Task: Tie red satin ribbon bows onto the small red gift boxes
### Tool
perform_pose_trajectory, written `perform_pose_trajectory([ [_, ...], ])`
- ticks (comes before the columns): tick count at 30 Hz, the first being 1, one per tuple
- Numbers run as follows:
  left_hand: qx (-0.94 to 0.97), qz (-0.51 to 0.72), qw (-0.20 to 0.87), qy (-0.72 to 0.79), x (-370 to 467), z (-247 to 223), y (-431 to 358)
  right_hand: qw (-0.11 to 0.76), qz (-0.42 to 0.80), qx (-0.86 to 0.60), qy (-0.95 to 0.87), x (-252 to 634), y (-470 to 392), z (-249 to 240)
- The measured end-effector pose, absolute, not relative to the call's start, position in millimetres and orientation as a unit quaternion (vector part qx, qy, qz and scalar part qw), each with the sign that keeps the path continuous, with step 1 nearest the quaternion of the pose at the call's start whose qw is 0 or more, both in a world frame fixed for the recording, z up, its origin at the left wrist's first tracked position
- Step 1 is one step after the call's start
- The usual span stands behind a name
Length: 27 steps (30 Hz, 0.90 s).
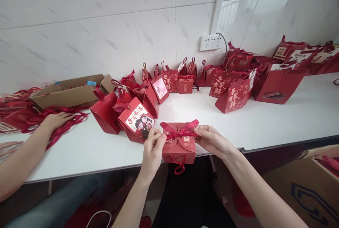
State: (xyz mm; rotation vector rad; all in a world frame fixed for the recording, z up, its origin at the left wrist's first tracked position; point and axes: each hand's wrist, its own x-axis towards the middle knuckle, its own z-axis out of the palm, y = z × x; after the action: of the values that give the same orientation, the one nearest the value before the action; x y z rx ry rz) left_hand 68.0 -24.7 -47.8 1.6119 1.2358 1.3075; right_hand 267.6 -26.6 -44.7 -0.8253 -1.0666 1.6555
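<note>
A red gift box (179, 154) with overlapping top flaps and gold lettering sits at the table's front edge, in front of my body. A dark red ribbon (179, 133) is tied across its top. My left hand (154, 148) pinches the ribbon at the box's left side, fingers closed. On the right, my right hand (212, 139) has thumb and fingers closed on the ribbon's other side. A red twisted cord (180, 168) hangs down the box's near face. Just left of my left hand stands a red gift bag (136, 120) with a cartoon couple on its label.
Finished-looking red boxes (233, 95) and bags line the white table (182, 109) along the tiled wall. At left, a co-worker's hand (57, 120) rests on loose ribbons (59, 132) near an open cardboard box (69, 94). A large carton (299, 185) stands low at right.
</note>
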Motion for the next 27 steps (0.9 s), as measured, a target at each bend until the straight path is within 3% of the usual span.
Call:
perform_pose_trajectory([
  [6, 0.605, 0.522, 0.337, 0.498, 62.9, -44.4, -33.2, 0.530, 0.582, -0.400, -0.469, 283.5, -22.8, -48.4],
  [12, 0.650, 0.427, 0.435, 0.454, 56.7, -38.2, -14.7, 0.496, 0.535, -0.430, -0.532, 277.8, -36.4, -50.3],
  [15, 0.663, 0.443, 0.369, 0.478, 53.8, -30.8, 8.9, 0.464, 0.514, -0.451, -0.563, 278.2, -61.9, -44.2],
  [19, 0.618, 0.523, 0.303, 0.503, 50.3, -21.2, 20.1, 0.392, 0.590, -0.427, -0.563, 289.1, -84.4, -37.8],
  [23, 0.609, 0.522, 0.304, 0.514, 47.9, -18.2, 7.3, 0.476, 0.431, -0.547, -0.538, 293.2, -70.2, -33.1],
  [27, 0.633, 0.461, 0.310, 0.539, 46.8, -20.2, -2.6, 0.467, 0.322, -0.553, -0.610, 280.1, -40.3, -23.3],
])
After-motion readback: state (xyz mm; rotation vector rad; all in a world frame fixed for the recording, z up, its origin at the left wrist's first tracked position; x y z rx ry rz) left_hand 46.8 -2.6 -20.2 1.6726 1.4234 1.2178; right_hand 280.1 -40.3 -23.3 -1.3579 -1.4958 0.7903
